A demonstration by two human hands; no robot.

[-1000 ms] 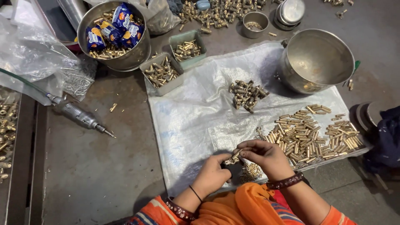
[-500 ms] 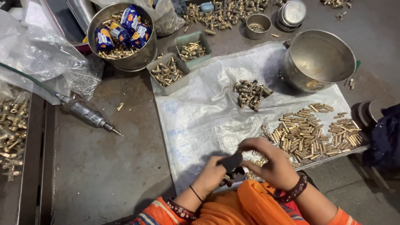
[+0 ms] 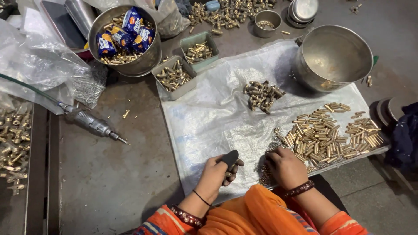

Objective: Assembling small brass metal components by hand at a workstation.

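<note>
My left hand [image 3: 216, 173] is closed around a small brass part and a dark, flat, oval piece [image 3: 230, 159] that sticks up from the fingers. My right hand [image 3: 285, 167] rests fingers-down on a scatter of small brass pieces [image 3: 264, 176] at the near edge of a clear plastic sheet [image 3: 217, 117]. Just right of that hand lies a wide spread of brass tubes [image 3: 326, 135]. A smaller heap of brass fittings [image 3: 262, 94] sits farther out on the sheet.
A large empty steel pot [image 3: 333, 56] stands at the back right. A steel bowl [image 3: 126, 39] holds brass parts and blue packets. Two small trays [image 3: 174, 76] of fittings sit beside it. A pneumatic screwdriver [image 3: 93, 124] lies at left, with brass parts [image 3: 13, 148] beyond.
My hands have parted: the left hand has moved left holding the dark oval piece upright, and the right hand has dropped onto the small brass pieces. The view has shifted slightly.
</note>
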